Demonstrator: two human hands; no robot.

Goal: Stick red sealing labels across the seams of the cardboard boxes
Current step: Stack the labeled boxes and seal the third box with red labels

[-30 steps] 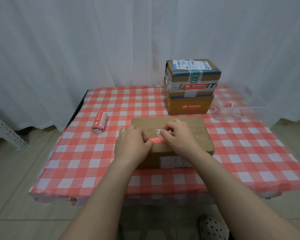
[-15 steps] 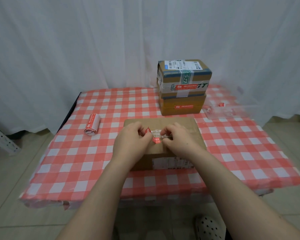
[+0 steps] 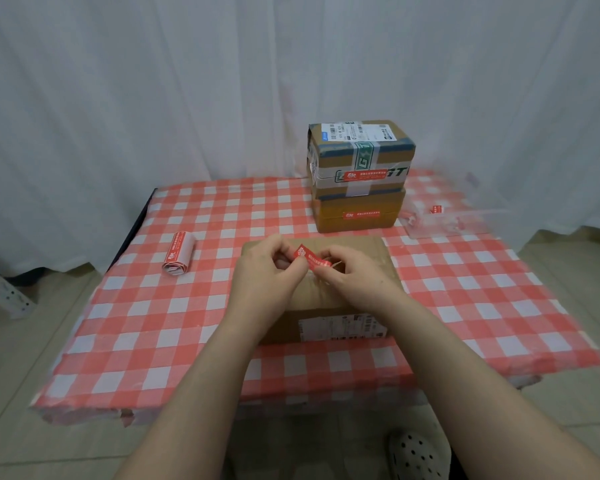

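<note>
Label [image 3: 309,259] up off box [image 3: 368,251] edge now; we've got left hand [image 3: 267,278] fingers pinching one end, right hand [image 3: 357,278] fingers pinching other.

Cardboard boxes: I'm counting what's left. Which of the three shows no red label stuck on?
The nearest flat box; the upper stacked box and lower stacked box each carry one on the front.

Near box [image 3: 329,303] sits centre-front on table [image 3: 153,323]. Above its top, left hand [image 3: 260,275] and right hand [image 3: 357,278] pinch one label [image 3: 309,258] between them. Behind it, upper box [image 3: 361,150] stacked on lower box [image 3: 357,213]. Label roll [image 3: 178,251] well left; plastic sheet [image 3: 447,220] just right of stack
</note>
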